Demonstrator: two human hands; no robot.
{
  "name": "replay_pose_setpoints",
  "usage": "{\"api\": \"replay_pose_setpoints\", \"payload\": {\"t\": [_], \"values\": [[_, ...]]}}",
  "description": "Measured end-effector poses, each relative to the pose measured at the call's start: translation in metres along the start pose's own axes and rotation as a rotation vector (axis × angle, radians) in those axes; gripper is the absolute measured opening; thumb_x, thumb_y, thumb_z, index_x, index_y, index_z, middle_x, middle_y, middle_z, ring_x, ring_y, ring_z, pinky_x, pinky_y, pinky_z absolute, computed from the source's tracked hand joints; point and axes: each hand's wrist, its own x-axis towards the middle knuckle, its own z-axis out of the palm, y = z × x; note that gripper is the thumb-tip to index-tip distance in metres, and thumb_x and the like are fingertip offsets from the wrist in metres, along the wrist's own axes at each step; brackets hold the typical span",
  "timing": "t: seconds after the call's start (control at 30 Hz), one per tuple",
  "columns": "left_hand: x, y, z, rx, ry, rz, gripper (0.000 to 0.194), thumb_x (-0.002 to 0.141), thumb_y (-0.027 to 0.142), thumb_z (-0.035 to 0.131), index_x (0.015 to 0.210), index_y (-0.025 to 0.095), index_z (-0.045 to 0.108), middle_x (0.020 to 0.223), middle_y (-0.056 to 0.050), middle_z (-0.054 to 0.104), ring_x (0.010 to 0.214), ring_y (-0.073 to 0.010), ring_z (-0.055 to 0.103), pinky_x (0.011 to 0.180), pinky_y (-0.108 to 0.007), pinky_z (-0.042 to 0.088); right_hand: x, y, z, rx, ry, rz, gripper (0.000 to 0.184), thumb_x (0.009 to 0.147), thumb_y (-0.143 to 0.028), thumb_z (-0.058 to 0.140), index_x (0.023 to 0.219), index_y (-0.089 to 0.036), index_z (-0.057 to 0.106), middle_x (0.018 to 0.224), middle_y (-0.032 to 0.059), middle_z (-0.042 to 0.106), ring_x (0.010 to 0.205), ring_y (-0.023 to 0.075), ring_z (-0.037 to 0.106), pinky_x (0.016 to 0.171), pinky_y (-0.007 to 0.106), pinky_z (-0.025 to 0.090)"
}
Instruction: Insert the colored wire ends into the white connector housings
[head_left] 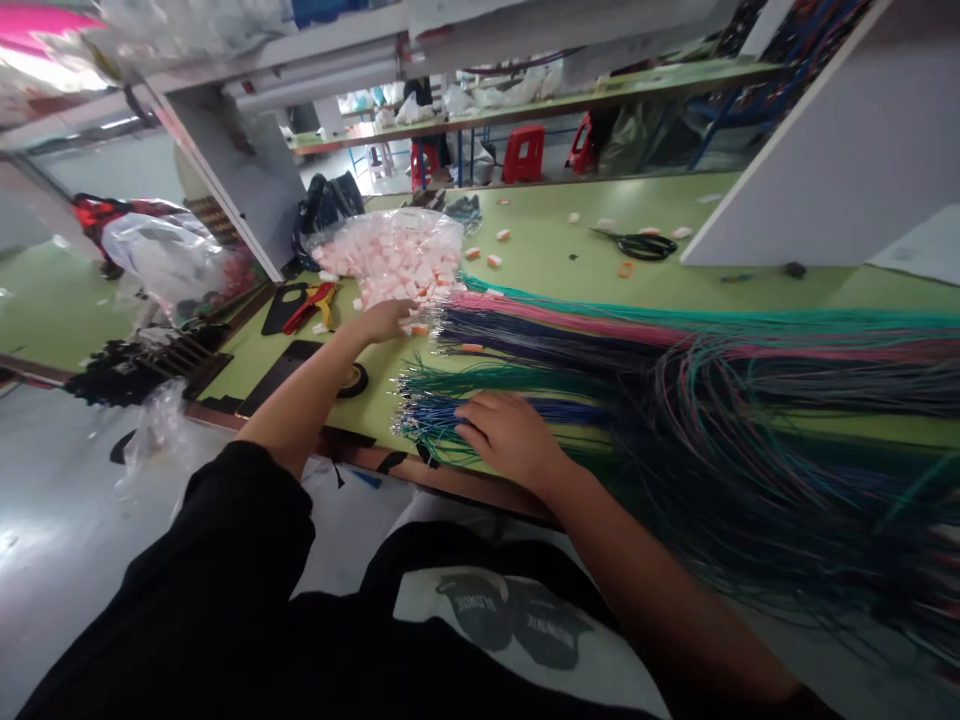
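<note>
My left hand (386, 320) reaches to the front edge of a clear plastic bag (390, 240) spilling white and orange connector housings (431, 285). Its fingers are bent together among the loose housings; what lies between them is hidden. Over a bundle of blue wires (577, 411) rests my right hand (514, 435), thumb and fingers curled on the wires near their metal-tipped ends (409, 415). Green wires (495, 378) run just behind it. Farther back lie dark wires (525, 335), pink wires (570, 312) and teal wires (675, 318), their tips toward the bag.
Black-handled scissors (645, 244) and scattered housings (494, 261) lie on the green table (540, 215). A red-and-yellow tool (311, 307), a black flat object (281, 375) and a tape roll (352, 380) are by my left arm. A white panel (817, 150) stands at right.
</note>
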Motion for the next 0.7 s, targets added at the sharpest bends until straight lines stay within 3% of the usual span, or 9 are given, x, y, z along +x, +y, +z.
{"api": "replay_pose_setpoints", "payload": {"t": [0.1,0.13,0.23,0.37,0.5,0.6,0.7], "values": [[-0.018,-0.001,-0.011,-0.078,0.027,-0.001,0.022,0.063,0.012,0.064,0.085,0.015,0.070,0.074,-0.002,0.068,0.072,-0.0159,0.060,0.073,-0.027,0.047,-0.004,-0.008,0.003,0.004,-0.079,-0.085,0.022,0.091,-0.034,0.058,0.095,-0.017,0.071,0.096,0.0079,0.069,0.095,0.0219,0.058,0.084,0.033,0.036],[-0.026,0.001,-0.013,-0.203,0.057,-0.005,0.018,0.063,0.014,0.066,0.081,0.015,0.070,0.068,-0.001,0.065,0.066,-0.0144,0.059,0.069,-0.027,0.047,-0.005,-0.010,0.004,-0.010,-0.102,-0.098,0.019,0.091,-0.031,0.059,0.093,-0.016,0.071,0.096,0.0079,0.068,0.095,0.0215,0.057,0.083,0.032,0.036],[-0.054,0.010,-0.013,-0.590,0.125,-0.007,0.018,0.060,0.016,0.072,0.077,0.016,0.068,0.059,0.002,0.060,0.053,-0.0106,0.056,0.053,-0.023,0.046,-0.003,-0.015,0.007,-0.063,-0.129,-0.099,0.017,0.091,-0.018,0.054,0.085,-0.016,0.070,0.093,0.0091,0.067,0.093,0.0206,0.055,0.079,0.031,0.034],[-0.096,0.020,-0.005,-0.836,0.250,-0.055,0.019,0.064,0.014,0.072,0.081,0.017,0.065,0.061,0.004,0.059,0.041,-0.0056,0.049,0.040,-0.018,0.038,-0.003,-0.010,0.000,0.035,-0.072,-0.011,0.023,0.092,-0.014,0.048,0.080,-0.017,0.067,0.087,0.0081,0.066,0.085,0.0185,0.056,0.072,0.029,0.034],[-0.133,0.017,0.009,-1.092,0.351,-0.041,0.019,0.065,0.012,0.074,0.081,0.019,0.066,0.059,0.005,0.058,0.043,-0.0058,0.052,0.042,-0.018,0.043,-0.015,-0.005,-0.005,0.184,-0.032,0.021,0.023,0.093,-0.018,0.047,0.083,-0.018,0.068,0.088,0.0055,0.067,0.084,0.0170,0.057,0.071,0.028,0.035],[-0.154,0.012,0.024,-1.274,0.377,-0.054,0.021,0.066,0.016,0.078,0.082,0.020,0.065,0.065,0.003,0.064,0.051,-0.0077,0.060,0.048,-0.019,0.050,-0.022,-0.013,0.003,0.046,-0.092,0.002,0.017,0.089,-0.018,0.054,0.084,-0.018,0.070,0.091,0.0077,0.068,0.086,0.0192,0.056,0.073,0.030,0.035],[-0.168,0.011,0.037,-1.428,0.355,-0.092,0.018,0.073,0.025,0.077,0.079,0.020,0.061,0.069,0.003,0.067,0.054,-0.0080,0.063,0.050,-0.017,0.053,-0.023,-0.021,0.012,-0.071,-0.066,0.009,0.019,0.087,-0.013,0.051,0.078,-0.017,0.067,0.087,0.0102,0.067,0.087,0.0210,0.055,0.073,0.032,0.035]]}}
